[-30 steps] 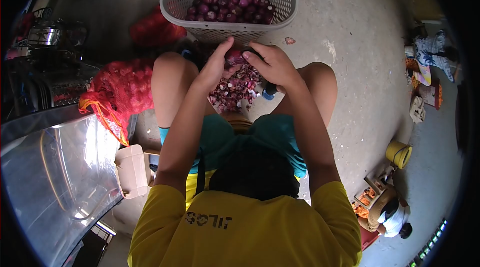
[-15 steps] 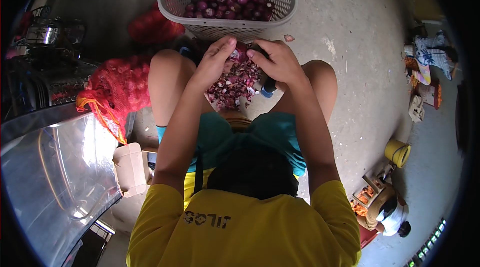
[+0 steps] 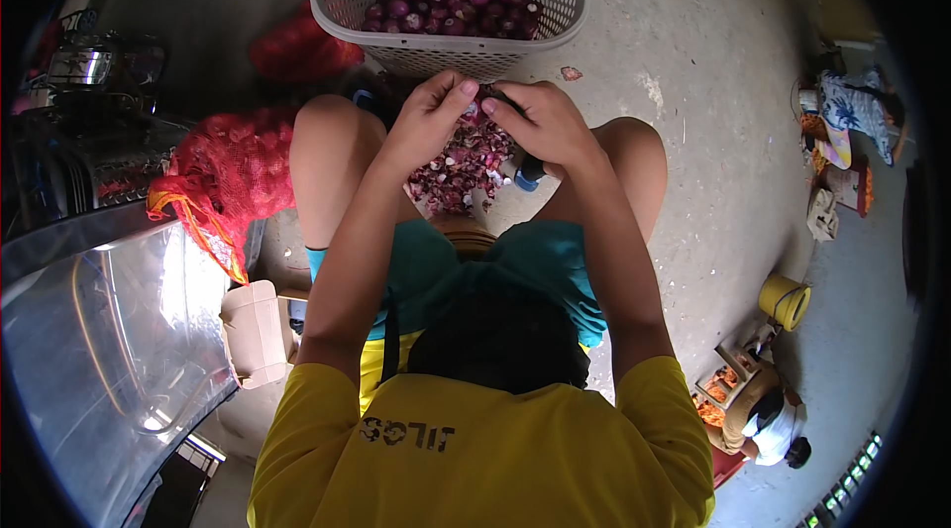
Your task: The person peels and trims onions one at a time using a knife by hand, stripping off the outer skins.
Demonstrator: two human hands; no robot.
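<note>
My left hand [image 3: 428, 120] and my right hand [image 3: 545, 122] are close together between my knees, thumbs almost meeting. My left fingers are closed on a red onion [image 3: 473, 108], mostly hidden by the hands. My right hand is also closed at the onion, its thumb bent toward it. A small dark thing shows at the right fingers, too hidden to name. Below the hands lies a heap of onion skins [image 3: 459, 171] on the floor. Just beyond them stands a grey perforated basket [image 3: 446, 60], partly filled with purple-red onions [image 3: 456, 11].
A red mesh sack of onions [image 3: 238, 166] leans at my left, with another red sack [image 3: 305, 48] behind it. An opened cardboard box [image 3: 258, 330] lies near a shiny clear panel [image 3: 129, 350]. To the right are a yellow bucket [image 3: 786, 301] and another person [image 3: 768, 419].
My hands have drawn slightly closer together around the onion, and less of it shows now. The left thumb has shifted a little to the right.
</note>
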